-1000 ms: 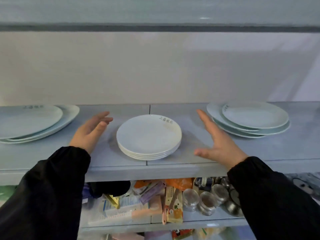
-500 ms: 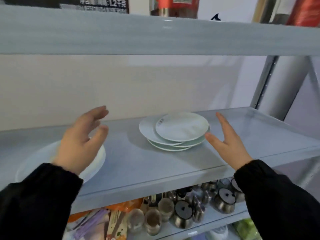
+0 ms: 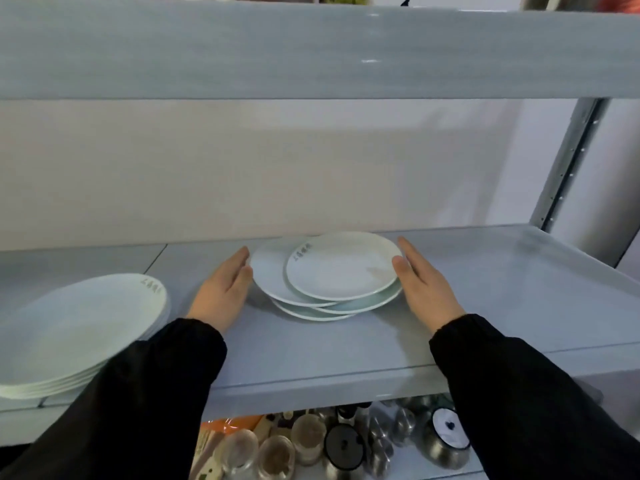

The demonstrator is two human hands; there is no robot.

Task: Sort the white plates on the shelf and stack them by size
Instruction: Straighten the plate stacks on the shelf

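An uneven pile of white plates [image 3: 341, 268] lies mid-shelf, its top plate shifted to the right over the ones below. My left hand [image 3: 223, 291] rests flat at the pile's left rim, fingertips touching the edge. My right hand [image 3: 420, 284] is against the right rim, thumb on the top plate's edge. Both hands have straight fingers and grip nothing. A tidy stack of white plates [image 3: 79, 327] sits at the left, partly hidden by my left sleeve.
The grey shelf board [image 3: 485, 306] runs on to the right of the pile up to a metal upright [image 3: 568, 168]. Another shelf board [image 3: 311, 50] hangs close overhead. Jars and metal tins [image 3: 346, 445] crowd the shelf below.
The view has swung to the right and closer to the uneven pile. Both hands have moved in from mid-air and now touch the pile's two sides.
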